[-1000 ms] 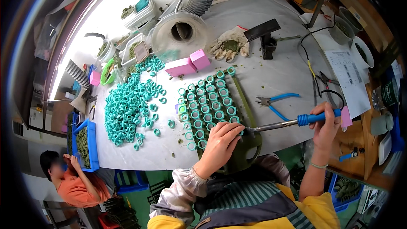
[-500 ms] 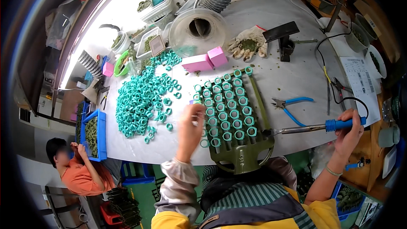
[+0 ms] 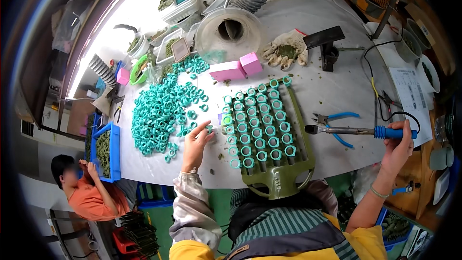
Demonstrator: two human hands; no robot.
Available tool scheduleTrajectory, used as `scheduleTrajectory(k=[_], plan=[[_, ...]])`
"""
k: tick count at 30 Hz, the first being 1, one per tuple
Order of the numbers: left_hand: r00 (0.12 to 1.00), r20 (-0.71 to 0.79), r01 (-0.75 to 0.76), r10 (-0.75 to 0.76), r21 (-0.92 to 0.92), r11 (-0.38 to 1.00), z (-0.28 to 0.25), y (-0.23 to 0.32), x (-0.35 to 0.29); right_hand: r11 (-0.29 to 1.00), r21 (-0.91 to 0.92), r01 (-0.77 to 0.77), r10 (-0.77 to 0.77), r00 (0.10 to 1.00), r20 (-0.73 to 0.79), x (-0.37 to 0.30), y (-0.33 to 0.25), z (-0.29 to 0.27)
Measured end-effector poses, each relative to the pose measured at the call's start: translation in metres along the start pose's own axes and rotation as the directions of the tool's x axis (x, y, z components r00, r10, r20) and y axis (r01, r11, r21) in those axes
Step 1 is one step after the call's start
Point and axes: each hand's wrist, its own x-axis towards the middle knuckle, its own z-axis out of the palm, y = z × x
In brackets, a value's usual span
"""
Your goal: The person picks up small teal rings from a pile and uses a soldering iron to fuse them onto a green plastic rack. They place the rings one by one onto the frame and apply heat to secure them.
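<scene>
In my right hand [image 3: 399, 143] is a soldering iron [image 3: 351, 131] with a blue handle, its broad dark tip pointing left, just off the rack's right edge. An olive-green slotted rack [image 3: 276, 175] lies in front of me, carrying rows of teal rings [image 3: 260, 143] with pale centres. My left hand [image 3: 196, 147] is raised between the rack and a heap of loose teal rings [image 3: 156, 115]. Its thumb and fingertips come together around a small dark greenish bit, too small to name.
Blue-handled pliers [image 3: 341, 115] lie right of the rack. Beyond it are pink blocks [image 3: 226, 71], a stained glove [image 3: 287, 50], a clear funnel hood [image 3: 207, 33] and a black stand [image 3: 327, 43]. A black cable [image 3: 368, 62] runs at right. Another person [image 3: 98, 192] sits at far left.
My left hand has moved left, away from the rack's left edge toward the loose rings. The iron's tip has drawn up and back from the rack's right side.
</scene>
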Motion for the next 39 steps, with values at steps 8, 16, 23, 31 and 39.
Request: scheduleTrajectory(k=[8,16,23,31,39], plan=[[0.932,0.346,-0.272,0.106,0.478,0.835,0.115,0.076,0.016,0.999,-0.024,0.024,-0.023,0.999,0.048,0.007,0.025,0.015],[0.648,0.552,-0.762,0.525,0.458,0.458,0.203,0.063,0.059,0.998,-0.020,0.058,-0.054,0.987,0.149,0.001,0.042,0.061],[0.577,0.615,-0.817,0.537,0.450,0.361,0.219,0.051,0.073,0.997,-0.065,0.046,-0.033,0.982,0.185,0.001,0.060,0.074],[0.520,0.613,-0.854,0.594,0.365,0.371,0.211,0.056,0.076,0.997,-0.036,0.067,-0.063,0.991,0.118,0.006,0.035,0.051],[0.839,0.342,-0.438,0.423,0.886,0.154,0.003,0.046,0.115,1.000,0.004,0.017,-0.018,0.997,0.081,0.001,0.030,0.047]])
